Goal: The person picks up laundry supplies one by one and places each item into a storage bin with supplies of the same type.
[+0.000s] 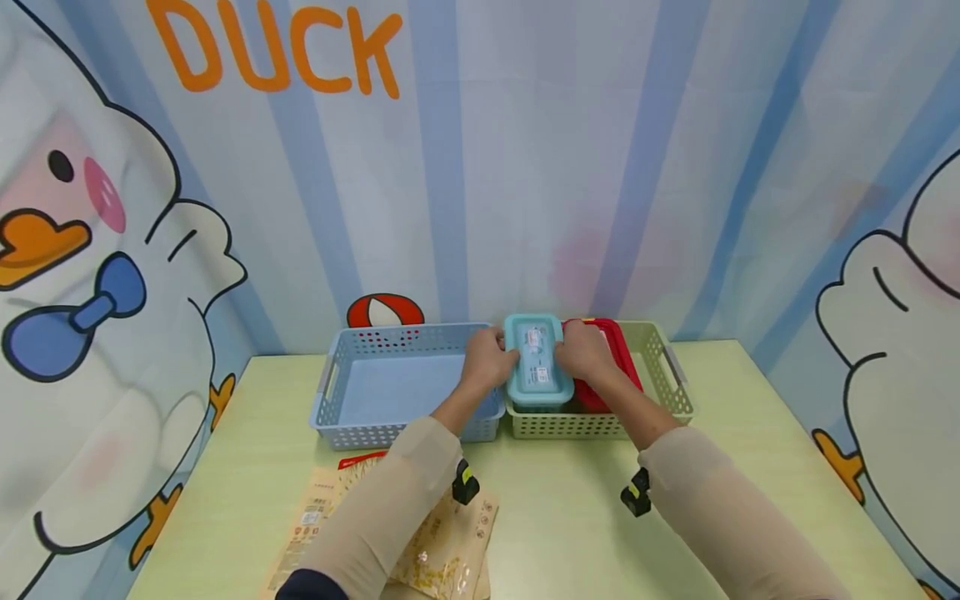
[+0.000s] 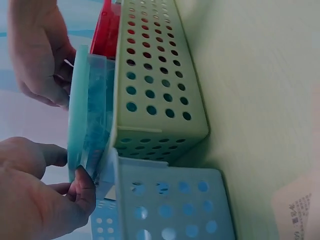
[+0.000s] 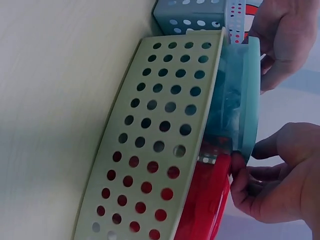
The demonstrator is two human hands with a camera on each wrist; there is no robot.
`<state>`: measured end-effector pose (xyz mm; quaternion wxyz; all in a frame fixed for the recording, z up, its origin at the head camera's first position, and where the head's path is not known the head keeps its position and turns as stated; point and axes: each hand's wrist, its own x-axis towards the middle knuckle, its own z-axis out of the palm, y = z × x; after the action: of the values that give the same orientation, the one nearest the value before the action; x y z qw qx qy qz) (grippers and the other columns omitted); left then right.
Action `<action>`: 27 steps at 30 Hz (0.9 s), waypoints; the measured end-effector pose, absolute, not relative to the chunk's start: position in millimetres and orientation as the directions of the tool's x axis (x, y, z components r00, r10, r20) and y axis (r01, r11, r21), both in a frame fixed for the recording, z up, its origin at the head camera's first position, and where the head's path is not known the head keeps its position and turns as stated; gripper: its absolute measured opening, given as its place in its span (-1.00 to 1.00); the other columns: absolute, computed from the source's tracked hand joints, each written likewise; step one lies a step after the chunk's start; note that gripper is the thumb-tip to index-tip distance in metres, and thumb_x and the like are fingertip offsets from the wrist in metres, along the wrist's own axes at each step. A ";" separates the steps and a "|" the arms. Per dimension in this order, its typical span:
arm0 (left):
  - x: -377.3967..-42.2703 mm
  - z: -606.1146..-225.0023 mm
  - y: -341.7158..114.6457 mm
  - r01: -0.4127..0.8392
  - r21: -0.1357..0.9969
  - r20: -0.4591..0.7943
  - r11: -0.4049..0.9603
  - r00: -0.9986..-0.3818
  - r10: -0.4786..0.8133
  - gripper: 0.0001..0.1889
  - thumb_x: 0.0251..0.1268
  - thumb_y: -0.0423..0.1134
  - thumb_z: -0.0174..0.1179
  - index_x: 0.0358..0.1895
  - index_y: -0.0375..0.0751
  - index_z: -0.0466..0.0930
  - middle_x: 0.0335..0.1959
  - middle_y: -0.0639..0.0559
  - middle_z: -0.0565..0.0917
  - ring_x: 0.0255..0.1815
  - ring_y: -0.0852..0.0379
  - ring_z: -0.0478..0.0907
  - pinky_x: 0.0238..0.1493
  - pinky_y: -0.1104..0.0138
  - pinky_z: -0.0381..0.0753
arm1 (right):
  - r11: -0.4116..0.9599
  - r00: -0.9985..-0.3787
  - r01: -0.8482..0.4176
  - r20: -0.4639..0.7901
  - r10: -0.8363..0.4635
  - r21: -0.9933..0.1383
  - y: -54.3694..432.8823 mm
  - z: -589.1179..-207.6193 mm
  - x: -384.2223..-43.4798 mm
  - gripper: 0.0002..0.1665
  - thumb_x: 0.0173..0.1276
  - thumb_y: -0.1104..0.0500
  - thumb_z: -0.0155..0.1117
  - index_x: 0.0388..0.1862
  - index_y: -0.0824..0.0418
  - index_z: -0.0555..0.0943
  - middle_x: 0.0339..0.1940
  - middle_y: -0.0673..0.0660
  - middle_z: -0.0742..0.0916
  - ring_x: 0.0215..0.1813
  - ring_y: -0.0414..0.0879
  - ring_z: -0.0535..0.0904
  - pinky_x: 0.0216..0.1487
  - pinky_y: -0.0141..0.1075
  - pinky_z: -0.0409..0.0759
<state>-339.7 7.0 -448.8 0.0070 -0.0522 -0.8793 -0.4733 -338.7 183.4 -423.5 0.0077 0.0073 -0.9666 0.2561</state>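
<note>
A clear food container with a teal lid (image 1: 537, 360) sits partly down in the left end of the green basket (image 1: 570, 427), its lid above the rim. My left hand (image 1: 487, 360) grips its left edge, thumb and fingers around the lid's rim in the left wrist view. On the opposite edge, my right hand (image 1: 585, 350) pinches the lid, as the right wrist view shows its fingers (image 3: 242, 185) under the rim. A red-lidded container (image 1: 621, 354) lies beside it in the same basket, partly hidden by my right hand.
A blue basket (image 1: 360, 437) with perforated sides stands against the green one on the left. Beige printed packages (image 1: 450, 542) lie at the table's front left, partly under my left sleeve. Behind the table (image 1: 555, 508) hangs a striped duck-print curtain (image 1: 525, 167).
</note>
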 end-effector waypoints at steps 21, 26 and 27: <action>-345.5 -441.2 9.6 0.096 0.613 -0.012 0.784 -0.991 0.130 -0.57 0.52 -0.33 0.19 0.33 -0.50 0.52 0.14 -0.33 0.67 -0.05 -0.09 0.65 -0.07 0.14 0.72 | 0.961 -0.994 -0.073 -0.053 -0.090 -0.266 171.5 -423.4 -342.2 -0.62 0.31 0.20 0.50 -0.03 0.35 0.57 -0.26 0.22 0.68 -0.20 0.10 0.64 -0.11 -0.08 0.75; -341.7 -443.2 14.1 0.120 0.554 -0.007 0.824 -0.989 0.148 -0.50 0.56 -0.29 0.17 0.41 -0.54 0.44 0.35 -0.38 0.55 0.28 -0.18 0.57 0.23 0.07 0.63 | 0.963 -0.991 -0.117 -0.037 -0.130 -0.245 175.2 -428.4 -338.2 -0.65 0.32 0.25 0.46 -0.01 0.38 0.57 -0.17 0.24 0.68 -0.19 0.10 0.61 -0.14 -0.09 0.72; -340.2 -444.7 15.9 0.128 0.541 -0.005 0.831 -0.988 0.155 -0.48 0.57 -0.27 0.17 0.43 -0.54 0.42 0.40 -0.39 0.51 0.36 -0.19 0.52 0.29 0.06 0.59 | 0.963 -0.990 -0.127 -0.032 -0.138 -0.238 177.0 -430.3 -336.6 -0.66 0.33 0.25 0.45 -0.01 0.39 0.57 -0.17 0.25 0.68 -0.19 0.10 0.61 -0.14 -0.09 0.72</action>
<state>-340.2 15.9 -444.7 -0.0245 -0.0739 -0.9566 -0.2809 -336.6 177.0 -430.3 -0.0244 0.0669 -0.9904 0.1186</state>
